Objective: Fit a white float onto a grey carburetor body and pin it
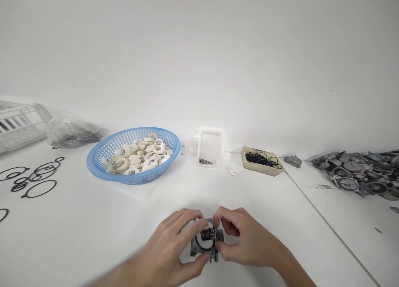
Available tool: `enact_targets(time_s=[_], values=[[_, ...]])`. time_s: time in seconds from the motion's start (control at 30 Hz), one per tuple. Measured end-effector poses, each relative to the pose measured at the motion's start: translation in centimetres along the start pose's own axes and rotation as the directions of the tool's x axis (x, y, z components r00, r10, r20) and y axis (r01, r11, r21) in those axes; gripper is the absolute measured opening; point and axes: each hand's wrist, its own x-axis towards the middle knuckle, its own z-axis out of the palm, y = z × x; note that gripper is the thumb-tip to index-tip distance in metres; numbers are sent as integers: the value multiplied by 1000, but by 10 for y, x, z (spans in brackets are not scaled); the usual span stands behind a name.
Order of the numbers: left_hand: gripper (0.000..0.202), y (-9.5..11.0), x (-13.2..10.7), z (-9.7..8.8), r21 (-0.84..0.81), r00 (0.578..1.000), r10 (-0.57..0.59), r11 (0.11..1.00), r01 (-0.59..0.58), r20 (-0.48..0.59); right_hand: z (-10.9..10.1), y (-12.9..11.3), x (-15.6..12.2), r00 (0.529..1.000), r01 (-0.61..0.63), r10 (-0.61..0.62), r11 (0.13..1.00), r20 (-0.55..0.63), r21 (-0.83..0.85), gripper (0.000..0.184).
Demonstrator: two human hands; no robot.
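Observation:
A grey metal carburetor body (195,250) rests on the table between my hands, its open side facing up. A white float (205,243) sits in it, around a dark centre with small brass-coloured parts. My left hand (174,245) is curled round the left side of the carburetor, with fingers over its far edge and on the float and the thumb at the near edge. My right hand (246,237) closes on its right side, thumb and index finger near the float's hinge end. Whether a small pin is between those fingertips is hidden.
A blue basket (102,175) holds many white floats. Behind stand a white tray (212,143) with small pins and a beige tray (264,170) of black rings. Grey metal parts (352,170) are heaped right. Black gaskets (40,189), a plastic bag (70,131) and a white crate (25,124) lie left.

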Motion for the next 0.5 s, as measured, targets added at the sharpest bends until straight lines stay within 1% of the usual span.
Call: enact_targets(time_s=[0.07, 0.13, 0.4, 0.5], values=[[55, 0, 0, 0, -1, 999, -42, 999, 42, -8, 1, 1, 0, 1000, 7, -7, 1000, -6, -2, 26], [56, -1, 1, 0, -14, 997, -83, 996, 83, -6, 1, 1, -1, 1000, 5, -5, 1000, -8, -5, 26], [35, -5, 0, 0, -88, 992, -128, 988, 127, -5, 2, 2, -1, 1000, -4, 4, 1000, -4, -4, 25], [31, -5, 1, -1, -117, 992, -124, 986, 122, -7, 1, 2, -1, 1000, -3, 3, 1000, -7, -3, 25]])
